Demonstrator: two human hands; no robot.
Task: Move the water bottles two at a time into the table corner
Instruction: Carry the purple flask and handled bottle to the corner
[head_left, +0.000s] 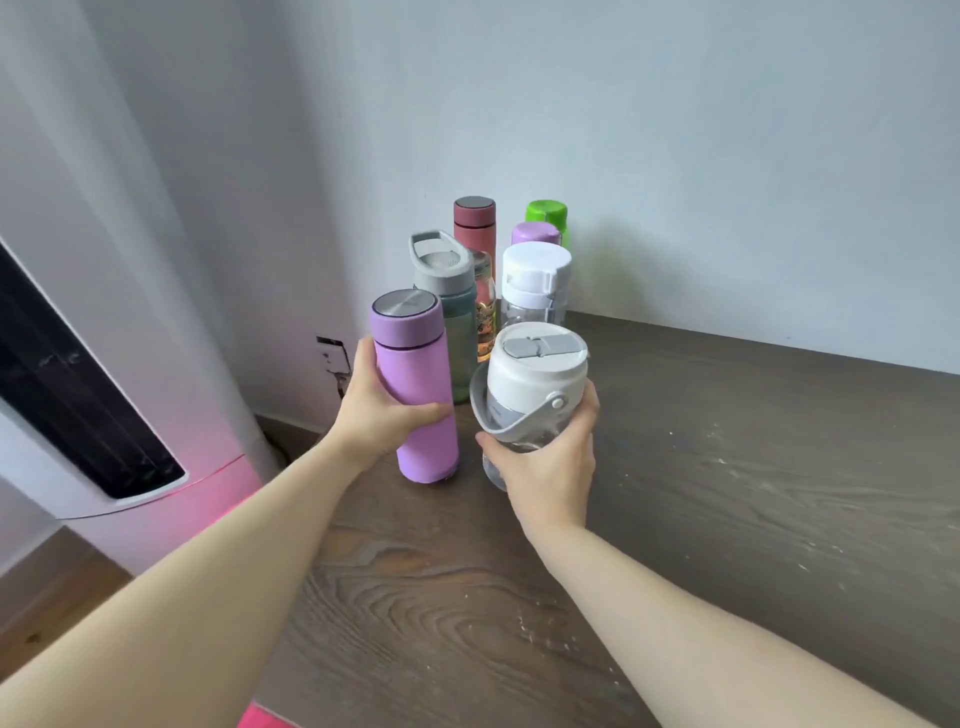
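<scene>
My left hand (378, 410) grips a purple flask (415, 384) with a steel cap; its base rests on the dark wooden table (727, 467) near the left edge. My right hand (550, 462) holds a clear bottle with a white lid and grey carry loop (532, 382), right beside the flask. Behind them, in the corner against the wall, stand several bottles: a teal one with a grey loop lid (447, 301), a pink flask (474, 223), a clear white-capped one (535, 283), a purple-lidded one (535, 234), a green-lidded one (546, 213) and a small printed bottle (483, 312).
A tall white standing air conditioner (104, 338) with a dark vent stands left of the table. A wall socket (332, 356) sits low on the left wall. The grey back wall (727, 182) runs along the table's far edge. White specks dot the tabletop to the right.
</scene>
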